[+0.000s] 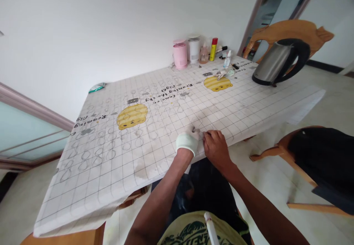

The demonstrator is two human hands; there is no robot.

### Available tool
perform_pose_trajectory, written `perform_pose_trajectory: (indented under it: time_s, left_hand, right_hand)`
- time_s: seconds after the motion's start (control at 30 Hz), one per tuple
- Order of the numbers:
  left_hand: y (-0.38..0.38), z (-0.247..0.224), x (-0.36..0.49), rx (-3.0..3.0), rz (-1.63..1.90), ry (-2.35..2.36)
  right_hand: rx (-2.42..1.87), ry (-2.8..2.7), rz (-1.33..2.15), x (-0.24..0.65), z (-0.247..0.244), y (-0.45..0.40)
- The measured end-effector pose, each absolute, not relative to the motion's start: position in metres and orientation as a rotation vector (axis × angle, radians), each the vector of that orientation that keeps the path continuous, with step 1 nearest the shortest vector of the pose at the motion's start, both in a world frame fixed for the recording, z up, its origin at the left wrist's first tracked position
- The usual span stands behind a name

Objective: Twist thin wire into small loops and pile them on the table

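Observation:
My left hand [189,138] wears a white glove with a pale green cuff. Its fingers are closed in a pinch near the front edge of the table. Bare and curled, my right hand [215,143] is close beside it, with thumb and fingers pressed together. What the fingertips hold is too small to make out. Just beyond them shows a faint thin loop [205,121] against the cloth. Several similar thin grey loops [110,154], many in figure-eight pairs, spread in rows over the left part of the checked tablecloth [166,153]; whether they lie loose or are marks, I cannot tell.
A steel kettle [272,62] stands at the right end. Along the back are a pink canister [180,55], a white canister [193,49], a yellow can with red cap [213,49] and a spray bottle [227,59]. A green-white packet [97,87] lies far left. Wooden chairs [293,29] stand around.

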State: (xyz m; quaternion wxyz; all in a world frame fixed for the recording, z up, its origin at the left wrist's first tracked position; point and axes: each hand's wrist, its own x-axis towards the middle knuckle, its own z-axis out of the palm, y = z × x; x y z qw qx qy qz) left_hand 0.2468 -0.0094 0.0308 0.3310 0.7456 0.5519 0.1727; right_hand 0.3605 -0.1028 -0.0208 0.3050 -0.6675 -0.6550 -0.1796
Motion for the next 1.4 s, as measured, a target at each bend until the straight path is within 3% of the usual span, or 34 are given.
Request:
perform_pose_trajectory:
  time_s: [0.5,0.7,0.97,1.4]
  left_hand:
    - [0.002,0.023,0.296,2.144,0.511,1.462]
    - [-0.01,0.031,0.288,1.99,0.651,1.359]
    - [-0.024,0.043,0.276,1.801,0.738,1.389]
    - [-0.032,0.053,0.262,1.81,0.717,1.42]
  right_hand:
    - [-1.661,-1.737,-0.277,0.373,-0.019,-0.106]
    - [-1.602,-1.22,-0.298,0.389,-0.013,-0.12]
    - [-1.482,-0.821,0.288,0.366,-0.002,-0.118]
    - [-1.477,-0.991,0.169,0.34,0.014,-0.105]
